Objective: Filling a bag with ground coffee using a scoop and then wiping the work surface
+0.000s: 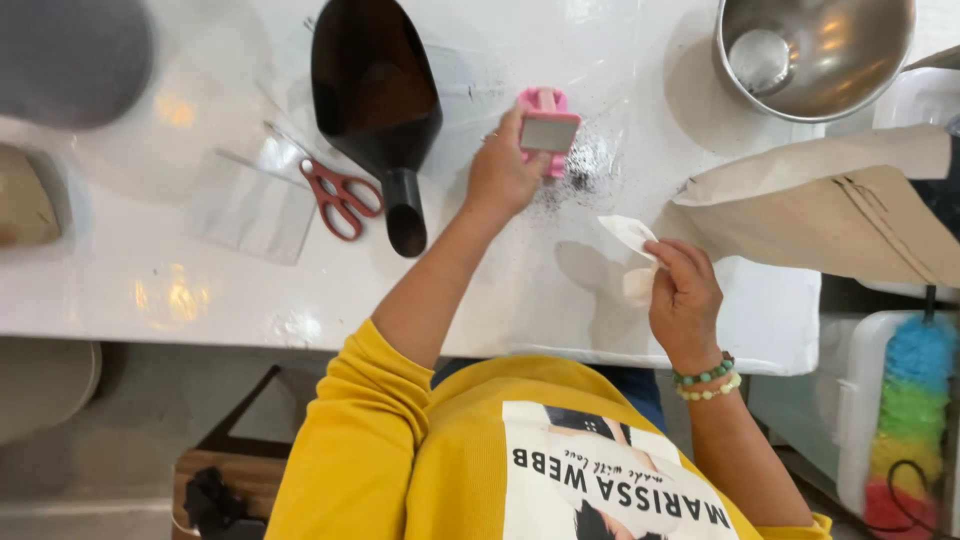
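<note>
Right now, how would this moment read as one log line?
left hand grips pink tool on table | right hand holds white paper | scissors untouched

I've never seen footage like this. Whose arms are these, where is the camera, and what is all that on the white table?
There is no machine here: these are a person's two bare hands, filmed by one camera worn on the head and looking down, so the yellow sleeve and shirt appear at the bottom. The left hand grips a small pink tool with a grey face, standing on the white table beside a scatter of dark specks. The right hand, with bead bracelets at the wrist, pinches a small white packet. Also on the table: red-handled scissors, a large dark scoop, a clear plastic bag, a steel bowl and a brown paper bag. A rainbow-coloured duster stands at the right.
</note>
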